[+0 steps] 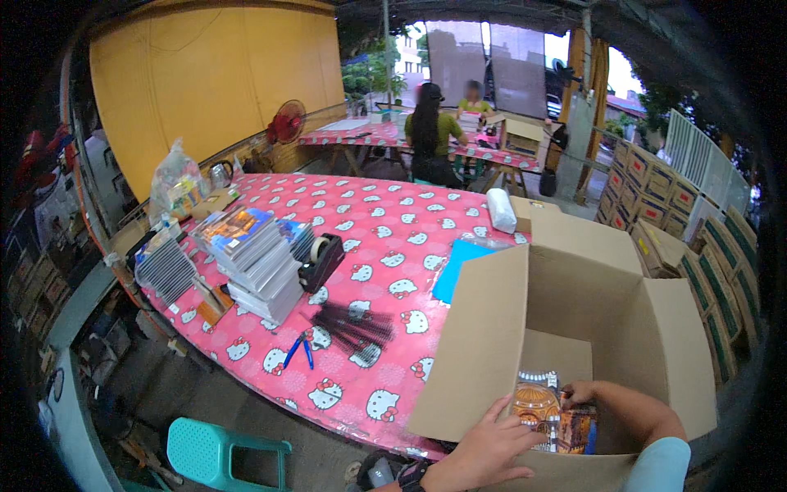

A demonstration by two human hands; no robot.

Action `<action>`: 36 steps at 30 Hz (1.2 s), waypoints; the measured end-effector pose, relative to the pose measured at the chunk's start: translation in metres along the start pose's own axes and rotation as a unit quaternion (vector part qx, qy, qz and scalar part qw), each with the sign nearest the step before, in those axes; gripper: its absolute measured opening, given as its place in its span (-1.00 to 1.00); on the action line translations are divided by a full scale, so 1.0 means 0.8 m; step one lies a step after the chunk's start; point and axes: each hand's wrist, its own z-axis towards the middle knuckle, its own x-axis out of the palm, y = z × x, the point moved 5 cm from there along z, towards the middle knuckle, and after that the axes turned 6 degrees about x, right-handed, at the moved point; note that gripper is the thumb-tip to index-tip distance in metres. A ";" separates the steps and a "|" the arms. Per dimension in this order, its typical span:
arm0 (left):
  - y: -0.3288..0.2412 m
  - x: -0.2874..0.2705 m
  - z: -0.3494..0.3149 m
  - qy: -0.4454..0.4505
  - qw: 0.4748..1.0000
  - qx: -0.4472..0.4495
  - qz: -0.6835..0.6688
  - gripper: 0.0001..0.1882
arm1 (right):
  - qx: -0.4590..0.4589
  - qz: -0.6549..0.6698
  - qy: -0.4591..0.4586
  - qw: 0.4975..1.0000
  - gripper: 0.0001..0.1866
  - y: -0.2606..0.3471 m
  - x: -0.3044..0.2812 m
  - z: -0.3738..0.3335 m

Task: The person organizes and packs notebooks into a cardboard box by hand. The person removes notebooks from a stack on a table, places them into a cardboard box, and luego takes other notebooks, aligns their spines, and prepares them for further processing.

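A large open cardboard box [475, 344] stands at the table's right end, its flaps spread. At the bottom lie booklets with glossy picture covers [537, 403], one showing an orange dome. My right hand [580, 394] reaches inside, its fingers curled at the edge of a booklet. Over the box's near side my left hand [492, 443] is stretched out, fingers apart, close to the booklets; it holds nothing that I can see. The lower part of the booklets is partly hidden by the near wall and my left hand.
On the pink patterned table [393, 246] are stacked booklets [258, 266], a tape dispenser [322, 262], black coils [352, 328], blue-handled cutters [299, 351] and a blue sheet [459, 266]. A teal stool [201, 451] stands beside it. Two people work at a farther table; cartons [648, 180] are piled right.
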 end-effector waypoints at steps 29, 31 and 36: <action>-0.019 -0.037 0.005 -0.164 0.983 0.061 -0.048 -0.46 | 0.069 0.165 0.072 0.981 -0.39 -0.077 0.040 0.064; -0.017 -0.035 0.003 -0.151 0.986 0.053 -0.042 -0.46 | 0.063 0.141 0.059 0.986 -0.38 -0.061 0.035 0.057; -0.018 -0.039 0.004 -0.132 0.990 0.039 -0.028 -0.47 | 0.077 0.026 0.013 0.997 -0.37 -0.048 0.017 0.033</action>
